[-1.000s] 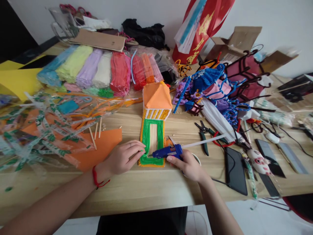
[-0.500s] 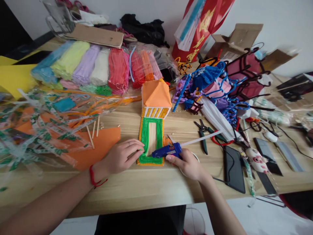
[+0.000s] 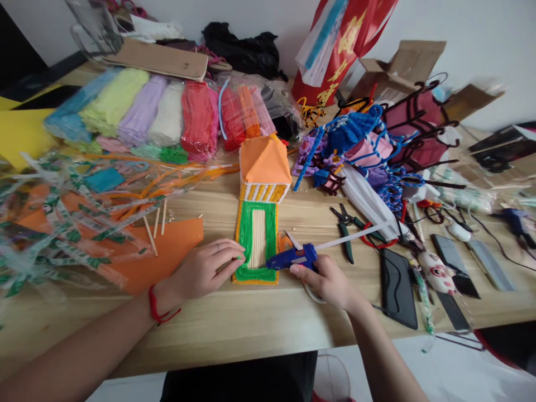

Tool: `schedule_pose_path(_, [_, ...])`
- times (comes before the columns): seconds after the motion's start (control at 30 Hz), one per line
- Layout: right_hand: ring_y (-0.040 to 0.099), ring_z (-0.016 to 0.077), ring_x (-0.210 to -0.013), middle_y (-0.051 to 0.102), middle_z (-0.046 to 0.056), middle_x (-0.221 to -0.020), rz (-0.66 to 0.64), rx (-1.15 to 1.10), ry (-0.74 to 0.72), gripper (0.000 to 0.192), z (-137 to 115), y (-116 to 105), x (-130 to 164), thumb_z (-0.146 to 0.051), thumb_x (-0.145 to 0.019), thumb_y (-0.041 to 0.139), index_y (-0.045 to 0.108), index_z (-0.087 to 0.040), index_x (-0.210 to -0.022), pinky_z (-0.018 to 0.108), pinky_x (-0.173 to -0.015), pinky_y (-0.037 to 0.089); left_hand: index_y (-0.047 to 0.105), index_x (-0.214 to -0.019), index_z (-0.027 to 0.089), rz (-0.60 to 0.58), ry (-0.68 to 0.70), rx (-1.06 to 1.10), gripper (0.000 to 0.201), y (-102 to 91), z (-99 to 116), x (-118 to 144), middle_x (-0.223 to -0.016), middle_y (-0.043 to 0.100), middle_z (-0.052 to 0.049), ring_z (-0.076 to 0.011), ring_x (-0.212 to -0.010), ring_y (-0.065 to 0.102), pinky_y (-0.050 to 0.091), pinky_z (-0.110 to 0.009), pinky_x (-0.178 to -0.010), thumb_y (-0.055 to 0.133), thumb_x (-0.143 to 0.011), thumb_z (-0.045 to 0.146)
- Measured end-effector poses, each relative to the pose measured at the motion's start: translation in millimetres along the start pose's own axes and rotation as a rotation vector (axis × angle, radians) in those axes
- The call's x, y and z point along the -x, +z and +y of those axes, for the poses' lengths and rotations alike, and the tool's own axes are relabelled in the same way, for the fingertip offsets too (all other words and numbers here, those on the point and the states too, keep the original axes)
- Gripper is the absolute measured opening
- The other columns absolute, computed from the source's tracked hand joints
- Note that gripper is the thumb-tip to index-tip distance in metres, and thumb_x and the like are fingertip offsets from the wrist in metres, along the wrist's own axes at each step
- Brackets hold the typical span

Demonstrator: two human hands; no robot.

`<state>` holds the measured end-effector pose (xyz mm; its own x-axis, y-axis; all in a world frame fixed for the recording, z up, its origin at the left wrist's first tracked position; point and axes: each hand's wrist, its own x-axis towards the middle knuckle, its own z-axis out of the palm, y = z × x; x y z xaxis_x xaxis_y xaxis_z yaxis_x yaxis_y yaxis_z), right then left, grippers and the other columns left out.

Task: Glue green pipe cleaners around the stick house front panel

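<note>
My right hand (image 3: 329, 279) is wrapped round the handle of a blue glue gun (image 3: 293, 258), a long white glue stick jutting from its back. Its nozzle points left, over the lower part of a flat base of pale sticks (image 3: 259, 234). Fuzzy green pipe cleaner (image 3: 246, 223) runs as a wide border on that base, with an orange-yellow edging outside it. At the border's left side, my left hand (image 3: 209, 267) pinches a bit of green pipe cleaner, mostly hidden by the fingers. Beyond the base stands a small house (image 3: 264, 164) with an orange roof and striped walls.
Bagged pipe cleaner bundles (image 3: 138, 109) lie at the back left. Orange sheet (image 3: 167, 245) and tangled plastic wrappers (image 3: 75, 223) spread on the left. To the right are pliers (image 3: 345, 234), a black phone (image 3: 397, 287) and blue and pink pipe-cleaner crafts (image 3: 368, 139).
The glue gun and my right hand have shifted slightly right, drawing the nozzle away from my left fingers. My left hand stays by the green border. The whole view has moved a little.
</note>
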<state>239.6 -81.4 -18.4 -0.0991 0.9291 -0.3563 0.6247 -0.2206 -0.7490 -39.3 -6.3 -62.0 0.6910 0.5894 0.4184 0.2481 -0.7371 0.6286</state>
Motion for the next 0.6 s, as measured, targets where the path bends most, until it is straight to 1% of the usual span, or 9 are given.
schedule_pose_path(0.13, [0.037, 0.0108, -0.055, 0.044, -0.003, -0.058, -0.042, -0.007, 0.017, 0.041, -4.5, -4.3, 1.4, -0.054, -0.085, 0.052, 0.055, -0.018, -0.067, 0.022, -0.048, 0.028, 0.062, -0.098, 0.018, 0.002, 0.029, 0.003, 0.014, 0.4, -1.0, 0.1, -0.095, 0.068, -0.006, -0.0171, -0.098, 0.062, 0.053, -0.032, -0.087, 0.052, -0.089, 0.015])
schedule_pose_path(0.27, [0.036, 0.0104, -0.056, 0.043, -0.003, -0.06, -0.069, 0.025, 0.03, 0.041, -10.4, -9.5, 4.0, -0.054, -0.086, 0.049, 0.054, -0.017, -0.069, 0.022, -0.05, 0.029, 0.063, -0.097, 0.017, 0.003, 0.052, -0.005, 0.013, 1.3, -3.2, 1.2, -0.095, 0.068, -0.007, -0.0176, -0.098, 0.062, 0.053, -0.033, -0.088, 0.054, -0.088, 0.014])
schedule_pose_path(0.43, [0.042, 0.0125, -0.058, 0.048, -0.001, -0.061, -0.026, 0.161, 0.059, 0.044, -23.8, -13.8, 11.5, -0.058, -0.086, 0.046, 0.051, -0.018, -0.067, 0.024, -0.053, 0.031, 0.063, -0.095, 0.016, 0.005, 0.065, -0.018, 0.011, 1.2, -4.0, 1.7, -0.094, 0.068, -0.007, -0.0179, -0.098, 0.063, 0.054, -0.032, -0.087, 0.056, -0.087, 0.014])
schedule_pose_path(0.53, [0.045, 0.0137, -0.059, 0.051, 0.0, -0.062, 0.015, 0.258, 0.028, 0.044, -32.8, -15.4, 17.0, -0.057, -0.086, 0.046, 0.052, -0.018, -0.068, 0.025, -0.055, 0.033, 0.063, -0.095, 0.016, -0.002, 0.072, -0.014, 0.01, 0.7, -4.0, 1.1, -0.093, 0.068, -0.007, -0.0178, -0.098, 0.063, 0.054, -0.032, -0.087, 0.055, -0.088, 0.016])
schedule_pose_path(0.6, [0.046, 0.0138, -0.058, 0.052, 0.0, -0.061, 0.035, 0.265, 0.0, 0.043, -33.8, -17.4, 19.8, -0.056, -0.086, 0.047, 0.054, -0.018, -0.068, 0.025, -0.054, 0.034, 0.063, -0.095, 0.017, -0.012, 0.075, -0.004, 0.009, 0.2, -4.0, 0.5, -0.092, 0.068, -0.007, -0.0175, -0.098, 0.063, 0.054, -0.032, -0.087, 0.056, -0.088, 0.017])
